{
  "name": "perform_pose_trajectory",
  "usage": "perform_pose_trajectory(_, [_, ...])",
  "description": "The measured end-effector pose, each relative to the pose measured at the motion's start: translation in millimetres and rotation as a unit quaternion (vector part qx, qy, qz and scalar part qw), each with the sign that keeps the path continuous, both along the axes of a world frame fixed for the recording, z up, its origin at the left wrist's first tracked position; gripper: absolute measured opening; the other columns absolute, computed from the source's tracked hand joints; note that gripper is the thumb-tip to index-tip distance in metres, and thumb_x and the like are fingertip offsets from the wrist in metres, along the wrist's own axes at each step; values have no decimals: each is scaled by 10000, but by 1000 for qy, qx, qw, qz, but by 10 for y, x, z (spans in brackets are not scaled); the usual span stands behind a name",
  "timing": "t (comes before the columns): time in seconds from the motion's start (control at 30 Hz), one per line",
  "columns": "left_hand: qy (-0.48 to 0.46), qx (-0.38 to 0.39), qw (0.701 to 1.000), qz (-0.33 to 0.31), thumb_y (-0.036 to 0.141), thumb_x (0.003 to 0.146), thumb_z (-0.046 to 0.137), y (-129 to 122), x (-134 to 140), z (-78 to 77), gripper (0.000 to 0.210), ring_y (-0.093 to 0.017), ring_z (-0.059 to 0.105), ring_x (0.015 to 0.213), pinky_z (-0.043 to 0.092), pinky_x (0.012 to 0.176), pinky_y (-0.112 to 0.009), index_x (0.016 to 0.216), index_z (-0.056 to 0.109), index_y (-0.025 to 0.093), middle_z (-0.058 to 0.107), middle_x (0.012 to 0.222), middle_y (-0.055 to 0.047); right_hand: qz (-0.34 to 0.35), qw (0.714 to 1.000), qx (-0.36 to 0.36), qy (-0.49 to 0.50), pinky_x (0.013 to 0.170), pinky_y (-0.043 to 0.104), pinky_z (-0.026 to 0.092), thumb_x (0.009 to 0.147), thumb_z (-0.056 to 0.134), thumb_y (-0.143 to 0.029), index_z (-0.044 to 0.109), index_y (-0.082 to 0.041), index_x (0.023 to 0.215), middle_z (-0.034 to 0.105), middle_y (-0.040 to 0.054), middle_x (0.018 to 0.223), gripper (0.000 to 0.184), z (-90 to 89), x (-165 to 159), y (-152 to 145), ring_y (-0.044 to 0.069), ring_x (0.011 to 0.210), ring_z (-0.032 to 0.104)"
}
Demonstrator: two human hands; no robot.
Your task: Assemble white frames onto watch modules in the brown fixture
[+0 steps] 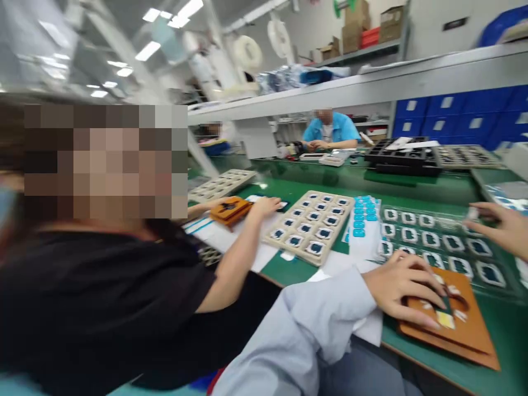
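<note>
My left hand [406, 289], in a grey sleeve, lies with its fingers stretched over an orange block fixture [474, 335]. Its fingertips touch the block beside a small dark part with a yellow square [445, 320] seated there. At the right edge my right hand [497, 225] pinches a small pale piece [473, 213], too blurred to name, above a clear plastic tray [447, 221]. White-rimmed dark parts [454, 243] sit in rows in that tray. Just left of it lie white sheets bearing blue outlined stickers [365, 220].
A co-worker in black [124, 297] sits close on my left, hands around another orange fixture [231, 210]. A beige tray [268, 240] of similar parts stands between us. Across the green bench [289, 184] sits a person in blue [342, 129]; black trays [402, 159] are stacked farther back.
</note>
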State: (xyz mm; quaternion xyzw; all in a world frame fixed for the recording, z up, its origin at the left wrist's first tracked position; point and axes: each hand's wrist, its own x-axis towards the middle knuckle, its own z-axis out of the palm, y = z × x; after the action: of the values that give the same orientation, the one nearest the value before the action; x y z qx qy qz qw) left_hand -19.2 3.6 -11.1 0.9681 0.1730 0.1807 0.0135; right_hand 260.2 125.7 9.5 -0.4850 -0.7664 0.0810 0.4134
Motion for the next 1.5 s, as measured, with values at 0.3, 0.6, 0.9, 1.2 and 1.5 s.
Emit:
perform_pose_trajectory(0.3, [-120, -42, 991, -47, 502, 947, 566, 6, -57, -78, 345, -245, 528, 1140, 343, 995, -427, 1135, 697, 246, 718, 1180, -50, -92, 960, 31, -261, 842, 502, 494, 908, 475, -289, 562, -157, 1400, 625, 156, 1301, 516, -572, -16, 85, 368, 1072, 545])
perform_pose_trajectory(0.6, [-126, -51, 990, -39, 504, 945, 570, -4, -55, -51, 340, -243, 528, 1118, 345, 986, -417, 1083, 718, 231, 738, 1153, -34, -88, 951, 24, -295, 777, 458, 479, 899, 436, -233, 707, -176, 1138, 664, 126, 1252, 365, -624, -11, 50, 340, 1047, 562])
perform_pose_trajectory(0.9, [-163, -36, 984, -66, 473, 950, 576, -8, -58, -24, 328, -244, 521, 1096, 366, 958, -416, 1076, 703, 197, 741, 1129, -50, -14, 956, -19, -294, 797, 438, 452, 880, 461, -232, 677, -169, 1038, 707, 142, 1051, 276, -449, 86, -186, 332, 1065, 561])
perform_pose_trajectory(1.2, [-169, -33, 983, -67, 444, 941, 601, -12, -56, -26, 305, -240, 512, 1091, 369, 955, -413, 1072, 703, 189, 743, 1112, -46, 58, 976, -51, -206, 787, 412, 470, 812, 536, -254, 608, -204, 867, 687, 111, 924, 103, -494, 51, -303, 311, 1011, 587])
perform_pose_trajectory(1.5, [-162, -34, 984, -64, 462, 943, 592, -6, -58, -25, 317, -243, 516, 1098, 363, 950, -416, 1076, 704, 197, 740, 1123, -44, 134, 989, -42, 38, 597, 299, 497, 928, 621, -406, 704, -244, 1088, 673, 55, 924, 242, -50, -56, -854, 177, 714, 606])
